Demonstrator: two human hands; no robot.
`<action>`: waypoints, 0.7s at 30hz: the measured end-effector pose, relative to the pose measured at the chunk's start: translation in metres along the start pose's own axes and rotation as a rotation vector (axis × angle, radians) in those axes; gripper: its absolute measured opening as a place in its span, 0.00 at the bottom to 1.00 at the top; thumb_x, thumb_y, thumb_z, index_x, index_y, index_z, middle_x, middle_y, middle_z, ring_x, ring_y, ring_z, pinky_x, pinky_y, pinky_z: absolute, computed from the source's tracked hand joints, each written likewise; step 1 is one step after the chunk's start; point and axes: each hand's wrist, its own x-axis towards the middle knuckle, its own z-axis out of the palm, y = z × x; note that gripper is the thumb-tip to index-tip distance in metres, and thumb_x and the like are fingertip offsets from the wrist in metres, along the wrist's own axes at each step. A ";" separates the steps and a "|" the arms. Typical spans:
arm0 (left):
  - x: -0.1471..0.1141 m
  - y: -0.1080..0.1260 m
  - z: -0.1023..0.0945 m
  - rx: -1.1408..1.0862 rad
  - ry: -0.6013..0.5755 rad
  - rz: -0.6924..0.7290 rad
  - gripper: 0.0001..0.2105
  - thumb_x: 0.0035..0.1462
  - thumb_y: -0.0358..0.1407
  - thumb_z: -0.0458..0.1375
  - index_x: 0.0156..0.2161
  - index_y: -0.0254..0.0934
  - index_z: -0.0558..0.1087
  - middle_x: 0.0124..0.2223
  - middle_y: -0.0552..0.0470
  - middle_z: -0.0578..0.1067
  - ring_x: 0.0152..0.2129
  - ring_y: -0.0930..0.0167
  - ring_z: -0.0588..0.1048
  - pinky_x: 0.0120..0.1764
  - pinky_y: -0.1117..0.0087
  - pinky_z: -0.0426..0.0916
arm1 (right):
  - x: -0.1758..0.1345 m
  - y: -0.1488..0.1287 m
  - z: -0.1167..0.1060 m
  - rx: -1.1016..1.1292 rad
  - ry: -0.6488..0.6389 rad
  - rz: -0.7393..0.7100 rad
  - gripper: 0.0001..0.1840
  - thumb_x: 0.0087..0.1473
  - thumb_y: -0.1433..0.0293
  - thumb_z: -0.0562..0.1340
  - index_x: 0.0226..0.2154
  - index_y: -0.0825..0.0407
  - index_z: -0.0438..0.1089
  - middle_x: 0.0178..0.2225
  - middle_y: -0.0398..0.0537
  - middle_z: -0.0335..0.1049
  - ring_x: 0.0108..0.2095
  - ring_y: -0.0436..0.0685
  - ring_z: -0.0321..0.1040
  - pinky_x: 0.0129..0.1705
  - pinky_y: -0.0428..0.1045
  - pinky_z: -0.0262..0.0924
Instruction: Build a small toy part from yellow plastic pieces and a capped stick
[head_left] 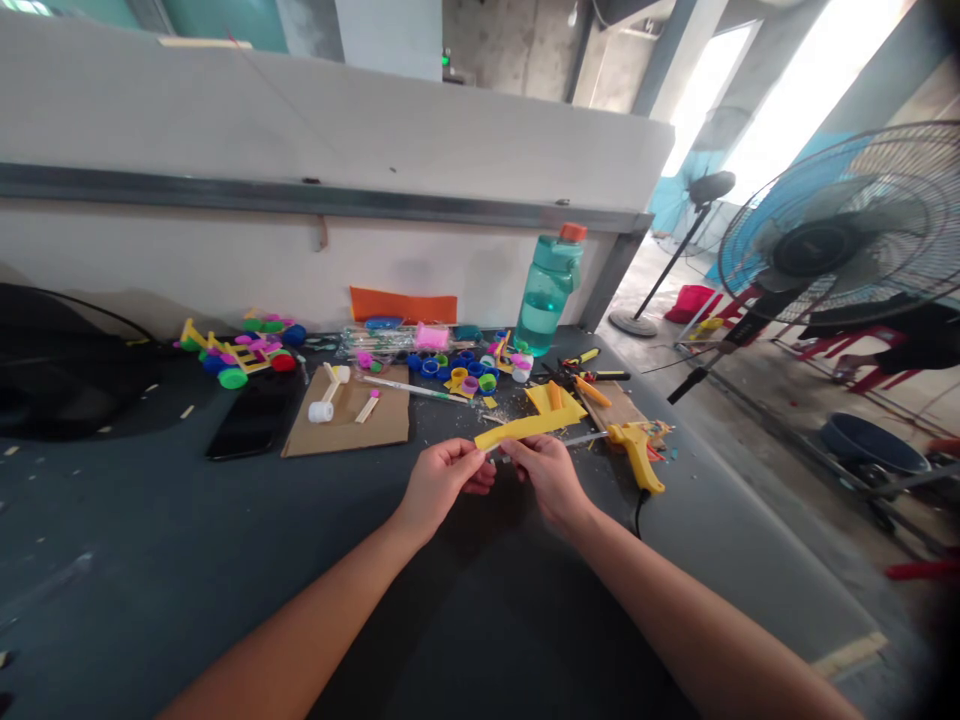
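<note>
Both hands pinch a yellow strip, which looks like foam or paper, above the dark table. My left hand is closed on its left end, thumb on top. My right hand grips the lower edge nearer the middle. Something thin and pale shows under the strip between the fingers; I cannot make out what it is. Just right of my right hand lies a yellow glue gun, a glue stick pointing from it toward the hand. Behind the strip is a larger yellow sheet with an orange-handled tool on it.
A cardboard piece with sticks and white caps lies left, beside a black phone. Colourful bottle caps are heaped behind. A teal water bottle stands at the back, pliers near it. A large fan stands right.
</note>
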 end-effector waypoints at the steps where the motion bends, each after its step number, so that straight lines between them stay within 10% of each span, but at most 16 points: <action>1: 0.001 0.000 0.000 0.017 -0.001 0.003 0.10 0.49 0.39 0.62 0.30 0.31 0.73 0.26 0.48 0.77 0.24 0.70 0.77 0.30 0.68 0.74 | 0.000 0.000 0.000 0.006 0.002 0.003 0.14 0.39 0.61 0.69 0.19 0.55 0.71 0.16 0.39 0.61 0.16 0.45 0.50 0.19 0.44 0.43; 21: 0.009 -0.008 -0.018 0.398 -0.122 0.216 0.11 0.54 0.42 0.59 0.32 0.35 0.76 0.27 0.53 0.76 0.24 0.72 0.75 0.30 0.72 0.72 | -0.002 -0.011 -0.002 -0.307 -0.095 -0.072 0.15 0.44 0.59 0.64 0.25 0.56 0.74 0.19 0.43 0.66 0.20 0.49 0.57 0.21 0.46 0.50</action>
